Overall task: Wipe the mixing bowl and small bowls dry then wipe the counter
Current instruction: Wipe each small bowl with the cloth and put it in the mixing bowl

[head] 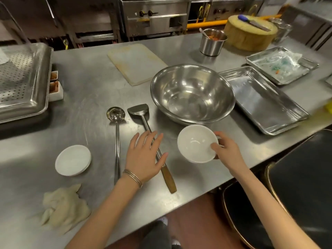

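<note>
Right fingers (214, 146): thumb hooked over the rim of the small white round ceramic bowl (195, 143), other fingers under its outer wall; bowl gripped at its 3 o'clock edge and tilted.
Right hand (228, 151): at 3 o'clock of that bowl.
Left fingers (142, 139): straight, spread, holding nothing.
Left hand (145, 157): palm down over the flat steel spatula with wooden grip (143, 119), at 9 o'clock of the held bowl, apart from it.
Mixing bowl: large round stainless-steel mixing bowl (193, 94), upright, at 12 o'clock, just beside.
Second dish: shallow white round dish (72, 159), at 9 o'clock, well apart, beyond the long steel ladle (116, 141).
Cloth: crumpled cream cloth (64, 207), at 8 o'clock, untouched.
Surface: brushed steel counter (86, 90), bearing all items.
</note>
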